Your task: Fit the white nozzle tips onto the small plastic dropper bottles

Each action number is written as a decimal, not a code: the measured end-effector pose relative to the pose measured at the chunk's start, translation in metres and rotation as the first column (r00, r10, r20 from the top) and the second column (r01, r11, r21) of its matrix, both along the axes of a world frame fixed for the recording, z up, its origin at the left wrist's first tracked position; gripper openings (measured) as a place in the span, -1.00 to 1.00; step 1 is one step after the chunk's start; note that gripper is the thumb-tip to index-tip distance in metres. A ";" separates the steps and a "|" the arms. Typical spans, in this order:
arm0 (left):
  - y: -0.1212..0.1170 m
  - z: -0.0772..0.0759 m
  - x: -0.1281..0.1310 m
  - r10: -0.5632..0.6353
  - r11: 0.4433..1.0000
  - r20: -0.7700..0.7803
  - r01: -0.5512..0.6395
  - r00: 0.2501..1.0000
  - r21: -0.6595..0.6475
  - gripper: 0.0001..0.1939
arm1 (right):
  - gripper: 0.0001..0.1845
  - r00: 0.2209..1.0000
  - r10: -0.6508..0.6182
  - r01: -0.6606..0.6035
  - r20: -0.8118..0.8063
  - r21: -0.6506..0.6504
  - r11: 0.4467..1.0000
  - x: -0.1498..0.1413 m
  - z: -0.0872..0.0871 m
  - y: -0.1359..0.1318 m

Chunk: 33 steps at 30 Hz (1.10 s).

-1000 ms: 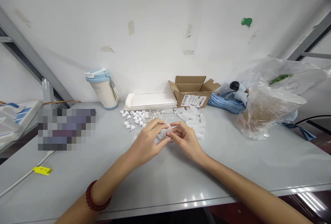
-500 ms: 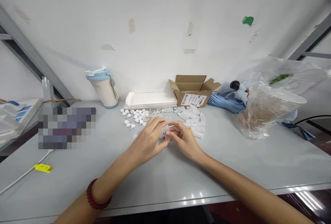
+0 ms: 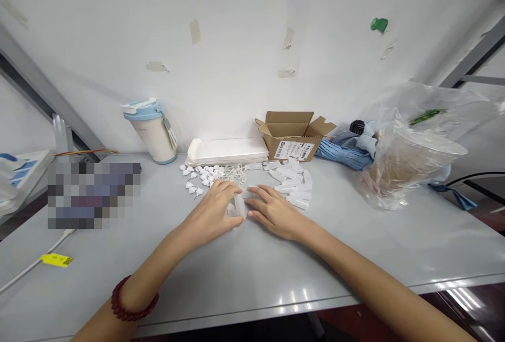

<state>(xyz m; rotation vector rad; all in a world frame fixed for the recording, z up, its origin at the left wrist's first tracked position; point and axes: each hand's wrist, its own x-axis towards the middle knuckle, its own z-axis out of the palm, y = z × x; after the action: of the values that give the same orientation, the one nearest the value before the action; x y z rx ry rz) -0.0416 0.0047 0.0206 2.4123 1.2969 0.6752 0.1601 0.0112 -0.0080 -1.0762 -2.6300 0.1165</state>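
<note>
Between the thumb and fingertips of my left hand (image 3: 215,208) is a small translucent plastic tube (image 3: 239,206), held close above the table. Beside it my right hand (image 3: 274,210) has its fingers apart, the tips very near the tube; whether they touch it I cannot tell. More clear plastic shows behind my left fingers, partly hidden. To the right lie several loose translucent tubes (image 3: 299,203). Small white caps with thin tips (image 3: 191,189) are scattered on the left, and thin whitish pieces (image 3: 235,174) lie beyond my hands.
Along the wall stand a cream tumbler (image 3: 152,137), a stack of flat white packets (image 3: 229,151) and an open cardboard box (image 3: 294,144). At right are blue cloth (image 3: 343,154) and a plastic-wrapped container (image 3: 414,158). A white cable (image 3: 31,268) crosses the left side.
My right fingers have come away from the plastic tube and spread. Both hands have drawn slightly apart, the tube staying with the left. The view has shifted a little.
</note>
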 end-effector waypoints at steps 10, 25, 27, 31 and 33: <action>-0.001 -0.004 -0.002 -0.041 0.993 -0.051 0.035 0.998 -0.116 -0.63 | -0.69 0.969 -0.241 0.236 0.055 0.084 0.968 0.005 -0.006 0.007; 0.002 0.000 -0.011 -0.137 0.964 -0.083 0.113 0.987 -0.241 -0.58 | -0.75 0.952 -0.295 0.280 0.078 0.159 0.947 0.004 -0.008 0.008; 0.002 0.000 -0.012 -0.156 0.959 -0.089 0.130 0.984 -0.251 -0.57 | -0.74 0.951 -0.297 0.280 0.088 0.162 0.946 0.004 -0.008 0.008; 0.002 0.000 -0.014 -0.181 0.956 -0.082 0.155 0.980 -0.250 -0.55 | -0.76 0.953 -0.293 0.279 0.077 0.155 0.948 0.003 -0.009 0.008; 0.002 0.001 -0.013 -0.192 0.953 -0.082 0.165 0.978 -0.256 -0.52 | -0.76 0.954 -0.291 0.277 0.075 0.151 0.949 0.003 -0.008 0.007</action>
<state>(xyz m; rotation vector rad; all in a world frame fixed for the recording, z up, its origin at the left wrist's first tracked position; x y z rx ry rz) -0.0549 0.0063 0.0219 2.3472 1.1090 0.3173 0.1627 0.0187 -0.0164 -1.4274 -2.4864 -0.1829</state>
